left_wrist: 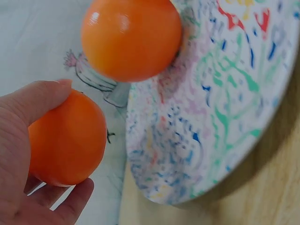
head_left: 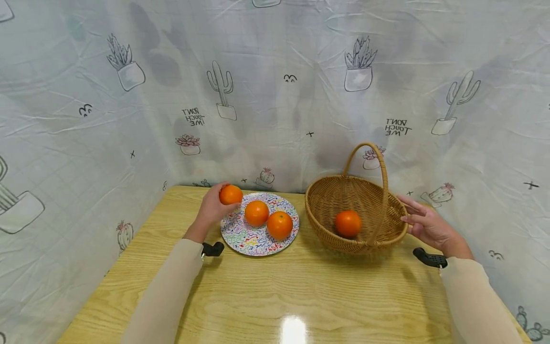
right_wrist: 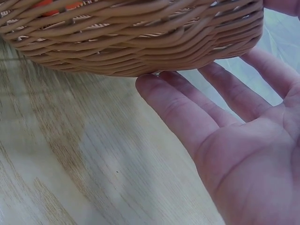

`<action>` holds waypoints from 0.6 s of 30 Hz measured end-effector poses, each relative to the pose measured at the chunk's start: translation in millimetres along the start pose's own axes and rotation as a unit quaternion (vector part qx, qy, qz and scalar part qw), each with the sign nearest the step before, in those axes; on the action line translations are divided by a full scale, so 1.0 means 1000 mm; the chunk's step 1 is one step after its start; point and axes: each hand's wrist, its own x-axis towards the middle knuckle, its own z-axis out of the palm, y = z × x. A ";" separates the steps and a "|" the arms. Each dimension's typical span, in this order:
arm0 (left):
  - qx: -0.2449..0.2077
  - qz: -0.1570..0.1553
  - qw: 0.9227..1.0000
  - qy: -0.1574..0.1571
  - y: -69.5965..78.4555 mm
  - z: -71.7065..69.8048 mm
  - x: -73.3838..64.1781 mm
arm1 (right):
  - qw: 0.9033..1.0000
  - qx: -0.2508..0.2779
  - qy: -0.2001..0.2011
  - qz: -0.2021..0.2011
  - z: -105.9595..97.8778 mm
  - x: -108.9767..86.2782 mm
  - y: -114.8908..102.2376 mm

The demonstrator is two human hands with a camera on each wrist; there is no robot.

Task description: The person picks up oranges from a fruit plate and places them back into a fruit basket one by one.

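My left hand (head_left: 212, 208) grips an orange (left_wrist: 70, 140) between thumb and fingers, at the far left edge of a plate (head_left: 240, 243) with a multicoloured squiggle pattern. Two more oranges lie on that plate, one near its middle (head_left: 256, 213) and one to the right (head_left: 280, 225). To the right, a wicker basket (head_left: 320, 229) with a tall arched handle holds another orange (head_left: 348, 223). Straight fingers of my right hand (right_wrist: 253, 154) touch the basket's outer side from below, and the thumb is at its right rim.
Everything stands on a light wooden table (head_left: 258, 291). A pale curtain (head_left: 279, 110) printed with cacti hangs right behind the plate and basket, and also along both sides. Black devices (head_left: 213, 249) are strapped at both wrists.
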 end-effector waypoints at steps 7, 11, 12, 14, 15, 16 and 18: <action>0.009 0.023 1.000 0.009 0.014 -0.004 -0.001 | 1.000 0.021 -0.011 -0.005 0.000 -0.001 0.003; 0.014 0.044 0.999 0.006 0.022 -0.003 -0.002 | 0.999 0.028 -0.018 -0.007 0.000 -0.002 0.004; 0.016 0.050 0.999 0.004 0.024 -0.002 -0.003 | 0.999 0.030 -0.020 -0.007 -0.001 -0.002 0.005; 0.020 0.062 0.998 0.001 0.030 0.000 -0.004 | 0.999 0.030 -0.023 -0.009 -0.001 -0.003 0.006; 0.022 0.065 0.998 0.000 0.032 0.002 -0.005 | 0.999 0.030 -0.024 -0.009 -0.002 -0.004 0.006; 0.022 0.068 0.997 -0.001 0.035 0.003 -0.006 | 0.999 0.029 -0.025 -0.010 -0.002 -0.004 0.007; 0.019 0.069 0.997 -0.005 0.041 0.005 -0.008 | 0.999 0.029 -0.026 -0.011 -0.003 -0.004 0.007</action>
